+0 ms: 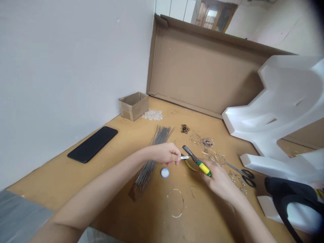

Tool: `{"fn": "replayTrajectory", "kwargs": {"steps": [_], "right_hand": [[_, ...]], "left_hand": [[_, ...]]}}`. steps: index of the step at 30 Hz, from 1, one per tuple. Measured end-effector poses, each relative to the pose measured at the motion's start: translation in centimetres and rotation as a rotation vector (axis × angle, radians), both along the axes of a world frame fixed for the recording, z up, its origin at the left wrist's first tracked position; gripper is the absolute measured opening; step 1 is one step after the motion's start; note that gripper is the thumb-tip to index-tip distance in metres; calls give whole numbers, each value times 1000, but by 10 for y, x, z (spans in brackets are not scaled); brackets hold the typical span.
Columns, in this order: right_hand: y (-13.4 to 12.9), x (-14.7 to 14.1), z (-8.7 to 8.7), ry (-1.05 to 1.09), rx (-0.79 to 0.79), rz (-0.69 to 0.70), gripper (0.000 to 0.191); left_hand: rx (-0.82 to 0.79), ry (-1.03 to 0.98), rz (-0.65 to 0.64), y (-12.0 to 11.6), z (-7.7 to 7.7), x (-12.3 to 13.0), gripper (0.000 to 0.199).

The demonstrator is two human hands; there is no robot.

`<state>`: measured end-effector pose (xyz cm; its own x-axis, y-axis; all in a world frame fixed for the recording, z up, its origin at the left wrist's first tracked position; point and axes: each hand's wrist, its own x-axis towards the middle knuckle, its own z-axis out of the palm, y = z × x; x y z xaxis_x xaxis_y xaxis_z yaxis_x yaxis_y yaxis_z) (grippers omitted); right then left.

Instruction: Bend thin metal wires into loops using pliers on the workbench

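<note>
My left hand (pixel 167 154) is closed in a pinch on a short silver metal piece (pixel 185 157) that sticks out to the right. My right hand (pixel 219 177) grips pliers (pixel 203 167) with green and yellow handles. Their dark jaws lie close to the silver piece; whether they touch it I cannot tell. Under my left forearm lies a bundle of straight grey wires (pixel 146 175). A small round blue-and-white item (pixel 165 172) sits just below my left hand. Nearer to me are a thin wire ring (pixel 182 206) and a small bent wire (pixel 193 191).
At the back stand a small cardboard box (pixel 132 109), a pile of clear beads (pixel 153 114) and a large cardboard panel (pixel 202 64). Black rings (pixel 185 129), tangled wires (pixel 207 142) and scissors (pixel 249 177) lie to the right, beside white foam (pixel 243 118). A black phone (pixel 93 143) lies left.
</note>
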<state>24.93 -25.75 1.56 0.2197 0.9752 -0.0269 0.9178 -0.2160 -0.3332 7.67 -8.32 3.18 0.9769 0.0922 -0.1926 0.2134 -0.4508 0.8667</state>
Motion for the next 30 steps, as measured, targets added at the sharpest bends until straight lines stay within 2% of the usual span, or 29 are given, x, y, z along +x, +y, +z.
{"fn": "replayTrajectory", "kwargs": {"steps": [4,12,17,23,30], "right_hand": [[-1,0,1,59,-54,-14,42],[-1,5,-5,144,-88,-15,50],[-2,5,-5,140,-92,-27,47],[0,1,-3,158,-53,-32,32],[3,3,-16,123,-8,-26,30]], "left_hand": [[97,-10,36,-4,0,0,16],[465,-144,112,-16,-2,-3,20],[486,-155,90,-15,-2,-3,21],[520,-202,70,-15,1,-2,22],[555,-200,101,-16,-1,0,24]]}}
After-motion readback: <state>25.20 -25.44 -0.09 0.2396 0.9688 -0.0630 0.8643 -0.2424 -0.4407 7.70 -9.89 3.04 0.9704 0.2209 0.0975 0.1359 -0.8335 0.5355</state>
